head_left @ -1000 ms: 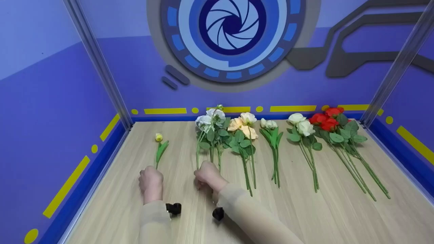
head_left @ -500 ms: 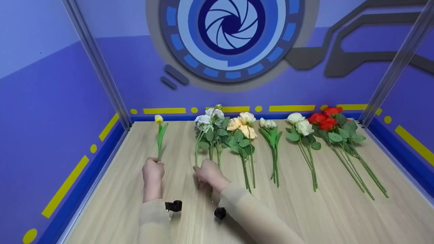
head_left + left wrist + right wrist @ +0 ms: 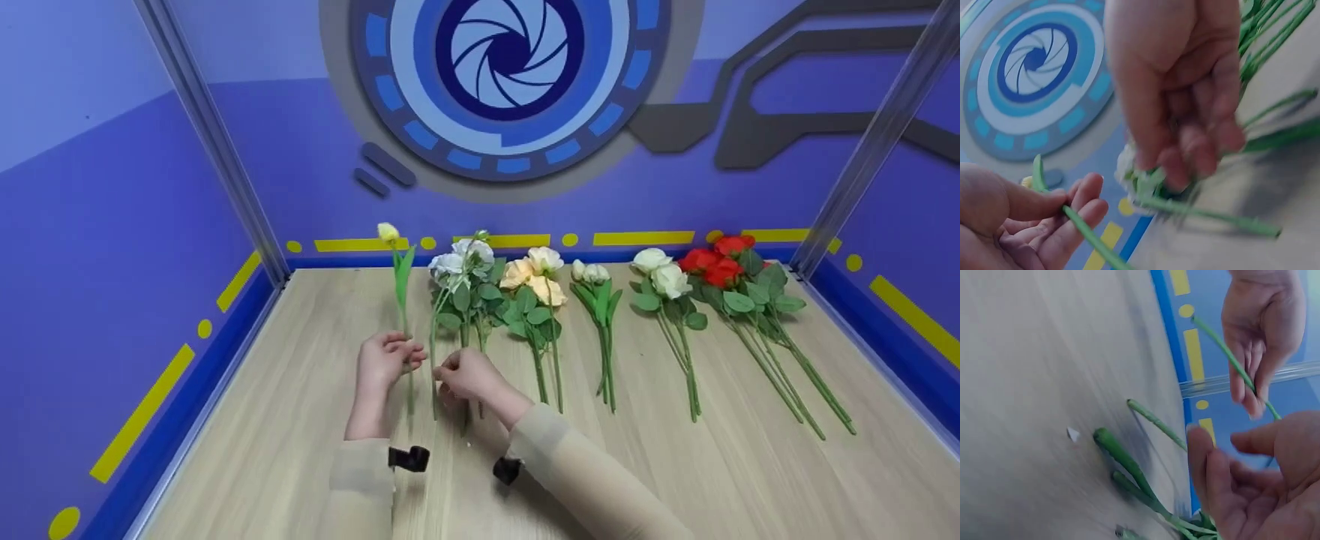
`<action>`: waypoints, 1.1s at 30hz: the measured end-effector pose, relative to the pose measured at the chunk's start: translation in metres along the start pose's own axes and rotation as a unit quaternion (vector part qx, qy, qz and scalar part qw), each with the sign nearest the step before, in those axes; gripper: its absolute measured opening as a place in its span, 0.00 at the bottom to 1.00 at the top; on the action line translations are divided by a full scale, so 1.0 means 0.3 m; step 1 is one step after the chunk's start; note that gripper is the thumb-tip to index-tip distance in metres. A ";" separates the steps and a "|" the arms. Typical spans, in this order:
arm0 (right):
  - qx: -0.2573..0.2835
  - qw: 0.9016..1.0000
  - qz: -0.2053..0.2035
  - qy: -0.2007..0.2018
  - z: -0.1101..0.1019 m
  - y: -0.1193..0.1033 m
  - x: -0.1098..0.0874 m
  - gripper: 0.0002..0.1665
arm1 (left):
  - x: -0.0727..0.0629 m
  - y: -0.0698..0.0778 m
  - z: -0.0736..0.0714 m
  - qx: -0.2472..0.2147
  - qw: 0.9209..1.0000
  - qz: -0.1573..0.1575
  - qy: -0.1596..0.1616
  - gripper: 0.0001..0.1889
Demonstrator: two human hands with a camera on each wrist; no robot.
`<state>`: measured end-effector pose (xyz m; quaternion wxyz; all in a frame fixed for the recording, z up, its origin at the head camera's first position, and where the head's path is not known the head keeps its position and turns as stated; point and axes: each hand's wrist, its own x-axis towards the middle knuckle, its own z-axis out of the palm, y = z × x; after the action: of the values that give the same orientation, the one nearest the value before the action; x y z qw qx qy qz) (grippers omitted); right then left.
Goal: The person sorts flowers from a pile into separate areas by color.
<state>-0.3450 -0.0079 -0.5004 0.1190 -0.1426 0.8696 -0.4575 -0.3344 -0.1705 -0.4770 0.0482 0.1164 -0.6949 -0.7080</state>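
Note:
My left hand (image 3: 382, 364) pinches the thin green stem of a yellow tulip (image 3: 403, 279), which stands upright with its bloom against the back wall. The left wrist view shows that stem between thumb and fingers. My right hand (image 3: 476, 379) is just to the right, low over the stems of a bunch of pale white-lilac flowers (image 3: 457, 266). Its fingers are loosely bent, and the right wrist view shows thumb and fingertips apart with nothing pinched between them. One loose flower stem (image 3: 1157, 423) passes behind these fingers; whether they touch it I cannot tell.
Rightward along the wooden table (image 3: 247, 420) lie peach roses (image 3: 544, 274), white tulips (image 3: 592, 274), white roses (image 3: 667, 277) and red flowers (image 3: 720, 262), stems toward me. A small white scrap (image 3: 1073, 434) lies near the stem ends. Blue panels enclose the table.
The left hand has raised the yellow tulip off the table and carried it rightward, close to the right hand. The right hand has shifted slightly right by the pale flowers' stems.

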 end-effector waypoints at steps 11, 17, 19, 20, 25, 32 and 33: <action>0.199 0.979 -0.038 -0.019 -0.067 0.045 -0.081 0.15 | -0.057 0.009 0.144 -0.002 0.998 0.050 -0.035 0.12; 0.167 0.984 -0.060 0.035 -0.112 0.065 -0.123 0.09 | -0.080 -0.001 0.212 0.036 0.995 0.086 -0.042 0.13; 0.153 0.986 -0.061 0.039 -0.132 0.076 -0.135 0.09 | -0.083 -0.005 0.234 0.051 0.994 0.089 -0.045 0.13; 0.147 0.986 -0.063 0.041 -0.143 0.084 -0.140 0.09 | -0.084 -0.006 0.245 0.054 0.993 0.089 -0.048 0.13; 0.134 0.988 -0.056 0.044 -0.218 0.130 -0.167 0.09 | -0.078 -0.004 0.314 0.049 0.992 0.084 -0.086 0.17; 0.114 0.991 -0.036 0.064 -0.329 0.206 -0.213 0.10 | -0.079 0.005 0.440 0.061 0.985 0.082 -0.137 0.25; 0.112 0.991 -0.034 0.070 -0.344 0.217 -0.221 0.10 | -0.080 0.004 0.459 0.064 0.984 0.081 -0.146 0.26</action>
<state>-0.3272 0.1294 -0.4923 0.0574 -0.1254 0.8139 -0.5644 -0.3431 -0.0309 -0.4724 -0.0046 -0.0421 -0.7454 -0.6653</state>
